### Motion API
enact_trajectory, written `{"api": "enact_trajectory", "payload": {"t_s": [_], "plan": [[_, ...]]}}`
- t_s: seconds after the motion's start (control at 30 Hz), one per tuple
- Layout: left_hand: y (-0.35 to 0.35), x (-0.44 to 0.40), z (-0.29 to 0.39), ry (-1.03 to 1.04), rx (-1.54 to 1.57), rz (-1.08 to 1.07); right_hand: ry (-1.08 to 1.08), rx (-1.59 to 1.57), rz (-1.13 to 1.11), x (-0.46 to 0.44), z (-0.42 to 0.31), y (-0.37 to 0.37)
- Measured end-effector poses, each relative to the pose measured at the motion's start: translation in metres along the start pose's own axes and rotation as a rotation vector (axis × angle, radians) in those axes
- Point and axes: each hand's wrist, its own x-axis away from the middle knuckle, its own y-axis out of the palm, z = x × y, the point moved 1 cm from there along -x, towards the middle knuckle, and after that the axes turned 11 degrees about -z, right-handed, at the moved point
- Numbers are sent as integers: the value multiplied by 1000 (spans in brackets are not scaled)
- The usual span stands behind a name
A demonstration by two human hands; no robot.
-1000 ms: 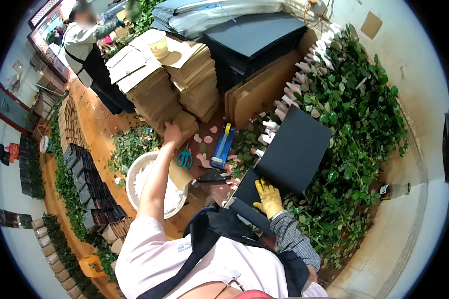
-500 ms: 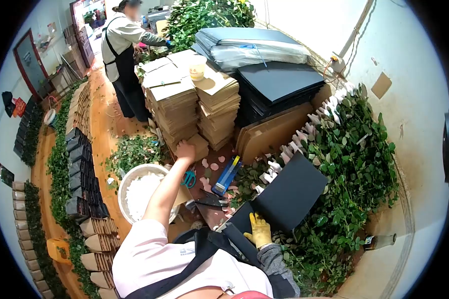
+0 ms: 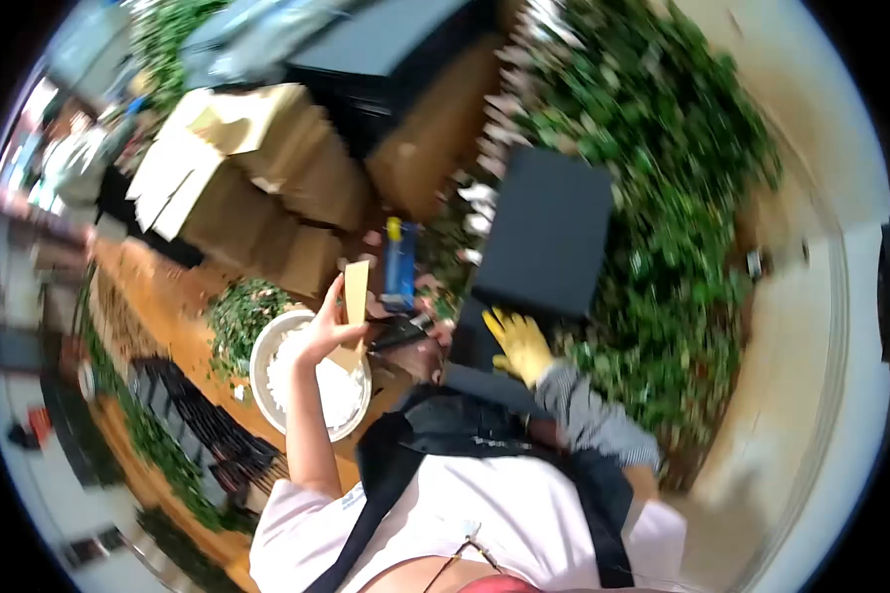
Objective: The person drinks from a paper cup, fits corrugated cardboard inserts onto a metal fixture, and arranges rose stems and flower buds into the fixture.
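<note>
My left hand, bare, grips a small tan cardboard sheet between thumb and fingers, above the rim of a white bucket of white material. In a yellow glove, my right hand has its fingers spread against the lower part of a folded dark sheet. The sheet's upper panel stands up beyond the glove, in front of the leafy stems. Near my left hand lie a blue object with a yellow end and a dark tool, too blurred to name.
Tall cardboard stacks stand ahead on the left, with dark sheets behind. Many leafy green stems fill the right side by the wall. Cut leaves lie on the floor. A blurred person stands at far left.
My left hand has come back from the cardboard stack, now with a cardboard sheet in it. My gloved right hand stays at the dark sheet. The view has turned and blurred.
</note>
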Motion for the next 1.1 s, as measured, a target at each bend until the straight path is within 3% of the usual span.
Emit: {"api": "enact_trajectory", "payload": {"t_s": [0.03, 0.1, 0.17, 0.23, 0.3, 0.33, 0.37, 0.4, 0.43, 0.47, 0.5, 0.57, 0.63, 0.7, 0.77, 0.83, 0.87, 0.9, 0.97, 1.03, 1.1], "plan": [[7, -5, -17, 147, 114, -154, 4, -4, -24, -1, 0, 1], [15, -29, -53, -42, 159, -186, 19, -10, -6, -6, 3, 13], [44, -50, -30, -202, 180, -452, 15, -130, -56, -8, 5, 8], [54, -98, -65, -279, 28, -533, 60, -12, -143, -11, 2, 8], [97, -118, -57, -425, 205, -468, 37, 71, -236, -14, 3, 13], [119, -127, -62, -417, 317, -412, 8, 76, -460, -25, 5, 26], [114, -150, -96, -365, 97, -487, -17, 18, -513, -24, 10, 22], [121, -156, -116, -283, 28, -417, -39, -42, -567, -23, 15, 17], [128, -155, -131, -201, -40, -344, -56, -160, -446, -13, 20, -6], [127, -155, -141, -179, 57, -329, -112, -475, -81, -4, 34, 20], [132, -146, -129, -149, -64, -213, -169, -684, 177, -1, 43, 38], [129, -144, -149, -61, -212, -112, -79, -880, 94, 10, 53, 40], [136, -141, -146, 50, -279, -44, -50, -838, 26, 10, 45, 25], [135, -149, -140, 46, -596, -3, -41, -622, 161, 1, 28, 8], [133, -152, -141, 101, -673, 17, 113, -391, -328, -14, 12, -23], [134, -150, -123, 87, -980, 33, 163, -248, -413, -30, 3, -5], [136, -149, -105, 35, -1336, -24, 188, -173, -353, -44, 0, 29], [136, -147, -88, 70, -1397, -173, 200, -150, -365, -45, 0, 35], [160, -135, -40, 88, -1214, -380, 205, -157, -446, -42, -1, 24], [173, -137, -43, 136, -1236, -506, 238, -272, -419, -43, 1, 16], [177, -145, -61, 133, -1532, -597, 192, -349, -358, -41, 9, 19]]}}
